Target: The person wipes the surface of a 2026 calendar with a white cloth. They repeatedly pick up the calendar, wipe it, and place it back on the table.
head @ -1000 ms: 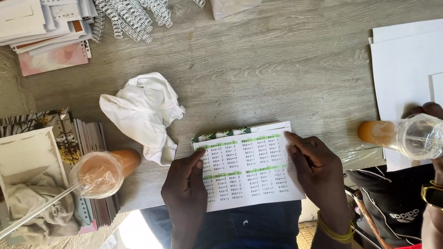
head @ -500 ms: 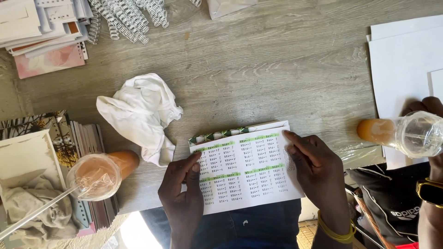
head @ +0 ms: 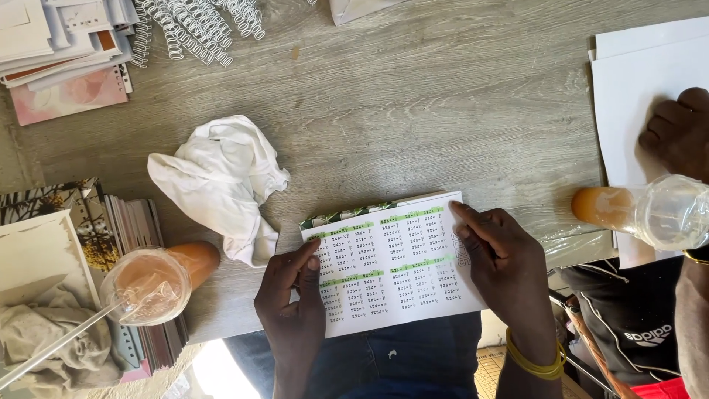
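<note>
A white card printed with small calendar grids under green bars (head: 391, 266) lies at the near edge of the grey wooden table (head: 413, 125), partly overhanging it. My left hand (head: 295, 303) holds its left edge, thumb on top. My right hand (head: 502, 266), with a yellow band at the wrist, presses flat on its right edge. A second sheet with a green patterned border peeks out from under the card's top edge.
A crumpled white cloth (head: 218, 181) lies left of the card. A plastic cup of orange drink with a straw (head: 151, 284) stands at left beside stacked booklets. Wire binding coils (head: 199, 22) and notebooks lie far left. Another person's hand (head: 679, 133) rests on white paper; another cup (head: 650, 210) at right.
Both hands have stayed on the card with only slight finger shifts. The other person's hand at right has moved up onto the white paper.
</note>
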